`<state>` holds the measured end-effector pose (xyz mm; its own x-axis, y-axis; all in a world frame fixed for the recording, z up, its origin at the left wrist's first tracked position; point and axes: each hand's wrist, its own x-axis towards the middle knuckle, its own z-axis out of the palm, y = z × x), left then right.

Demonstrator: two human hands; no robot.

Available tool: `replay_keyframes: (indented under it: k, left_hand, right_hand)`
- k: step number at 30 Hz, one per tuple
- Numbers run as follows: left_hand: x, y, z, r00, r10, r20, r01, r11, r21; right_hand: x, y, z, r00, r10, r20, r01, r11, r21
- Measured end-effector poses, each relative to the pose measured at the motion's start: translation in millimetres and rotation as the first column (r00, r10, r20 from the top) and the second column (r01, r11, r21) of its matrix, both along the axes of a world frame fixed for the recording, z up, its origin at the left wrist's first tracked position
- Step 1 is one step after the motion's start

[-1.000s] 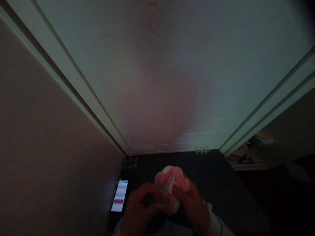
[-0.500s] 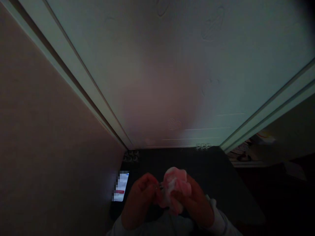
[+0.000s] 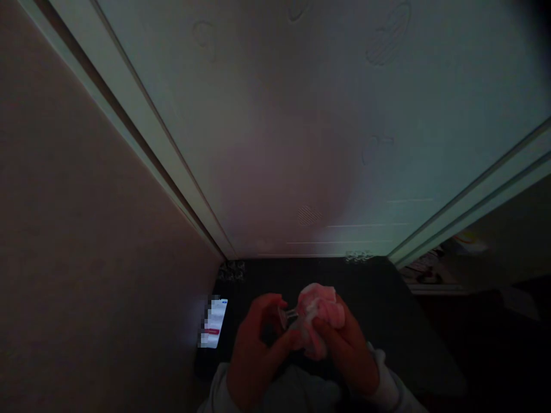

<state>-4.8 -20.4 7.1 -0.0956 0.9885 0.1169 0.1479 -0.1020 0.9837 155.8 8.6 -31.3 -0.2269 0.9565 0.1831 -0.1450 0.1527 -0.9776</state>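
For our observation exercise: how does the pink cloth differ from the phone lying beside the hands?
The pink cloth is crumpled and soft; the phone is flat and rectangular. The cloth is gripped in the right hand; the phone lies untouched on the dark surface. The phone's screen glows; the cloth does not. Both stand out in dim light.

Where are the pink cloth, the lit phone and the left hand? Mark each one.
pink cloth [image 3: 322, 303], head view, on its bunched top.
phone [image 3: 214, 323], head view, middle of the lit screen.
left hand [image 3: 253, 354], head view, back of the hand.
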Motion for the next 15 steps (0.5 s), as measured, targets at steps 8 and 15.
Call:
replay_keyframes:
  k: [8, 15]
  left_hand:
    - [5.3, -2.0, 12.2, 0.994, -0.059, -0.095, 0.048, 0.993, -0.111]
    - [2.4, 3.1, 2.7, 0.966, 0.059, 0.250, 0.006, 0.967, -0.253]
  right_hand:
    - [1.7, -1.2, -0.9, 0.996, -0.016, -0.083, 0.009, 0.996, -0.092]
    - [4.2, 11.5, -4.3, 0.972, -0.227, -0.056, 0.215, 0.963, -0.165]
